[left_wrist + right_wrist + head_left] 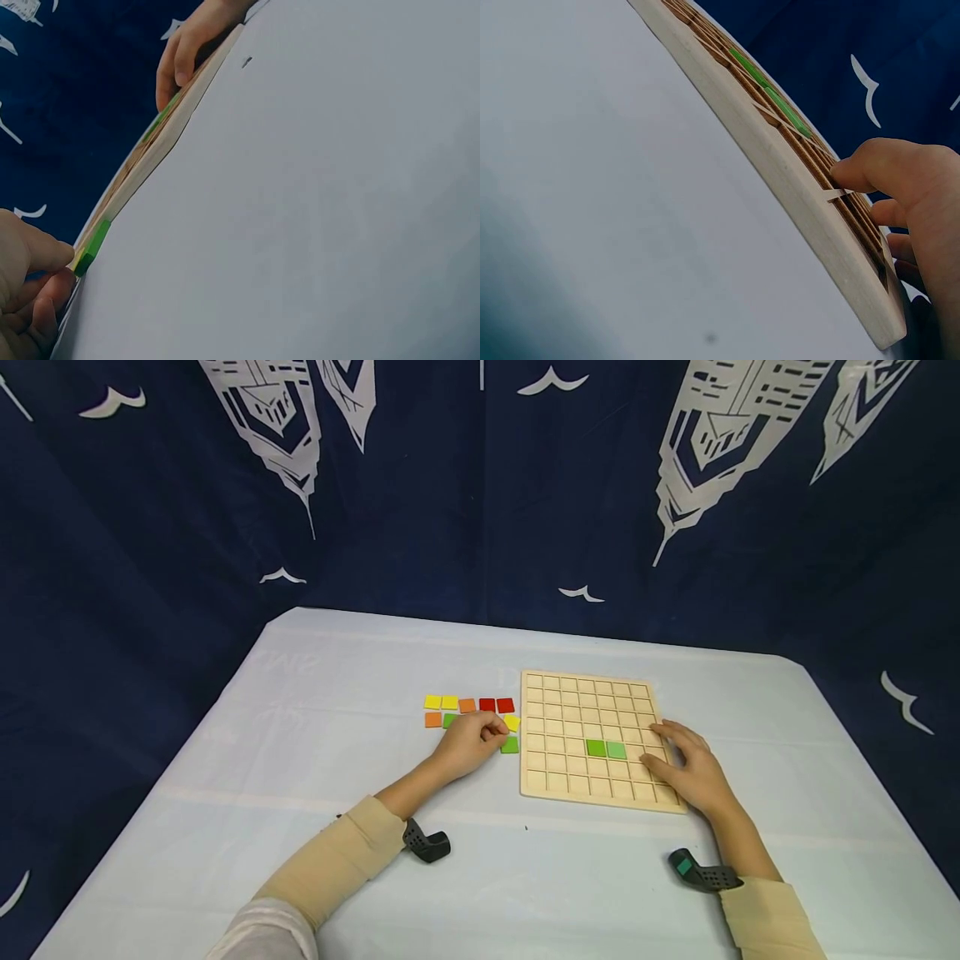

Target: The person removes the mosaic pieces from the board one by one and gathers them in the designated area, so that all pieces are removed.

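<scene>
My left hand [471, 745] is over the small square tiles left of a wooden grid board [555, 785], thumb and fingertips close together. Whether a tile is between them is hidden. Beside the fingertips lie a green tile [510, 745] and a yellow tile [512, 722]; in the left wrist view the fingertips meet the far end of the green tile [93, 247]. On the board's right side rests my right hand [693, 770], fingers spread, its thumb [855, 169] on the grid. A green tile [596, 748] and a lighter green tile [616, 750] sit side by side in the grid.
Behind the left hand are more tiles: yellow [432, 702], orange [467, 705], red [497, 705] and a partly covered green one [449, 720]. A white cloth [570, 885] covers the table. A dark blue patterned curtain [465, 510] hangs behind it.
</scene>
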{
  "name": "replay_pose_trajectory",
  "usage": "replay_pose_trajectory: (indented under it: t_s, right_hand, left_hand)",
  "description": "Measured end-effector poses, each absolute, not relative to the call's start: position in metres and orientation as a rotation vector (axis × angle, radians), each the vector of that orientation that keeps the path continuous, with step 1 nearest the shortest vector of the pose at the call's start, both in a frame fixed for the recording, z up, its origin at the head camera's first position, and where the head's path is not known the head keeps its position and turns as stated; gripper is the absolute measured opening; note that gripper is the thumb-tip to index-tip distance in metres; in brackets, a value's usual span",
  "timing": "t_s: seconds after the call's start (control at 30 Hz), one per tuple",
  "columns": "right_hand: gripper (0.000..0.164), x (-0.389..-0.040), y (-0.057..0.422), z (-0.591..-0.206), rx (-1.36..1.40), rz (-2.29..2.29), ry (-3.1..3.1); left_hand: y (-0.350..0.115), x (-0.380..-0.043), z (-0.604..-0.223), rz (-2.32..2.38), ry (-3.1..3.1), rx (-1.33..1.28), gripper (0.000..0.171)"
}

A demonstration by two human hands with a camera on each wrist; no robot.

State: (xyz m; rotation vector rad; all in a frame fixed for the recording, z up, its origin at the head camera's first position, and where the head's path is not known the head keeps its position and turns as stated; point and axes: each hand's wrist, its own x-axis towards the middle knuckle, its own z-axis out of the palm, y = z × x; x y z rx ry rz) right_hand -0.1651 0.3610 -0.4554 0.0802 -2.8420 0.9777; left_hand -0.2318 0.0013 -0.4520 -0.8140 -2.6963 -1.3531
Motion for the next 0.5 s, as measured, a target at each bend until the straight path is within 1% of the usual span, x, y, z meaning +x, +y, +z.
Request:
replay_pose_trajectory:
  t_s: [0.5]
  right_hand:
    - [0.065,-0.1649,0.3622,-0.4569,0.079,0.977,-2.832]
  left_hand:
    - [0.0103,-0.2333,-0.447,-1.331,-2.699,-0.846,0.004]
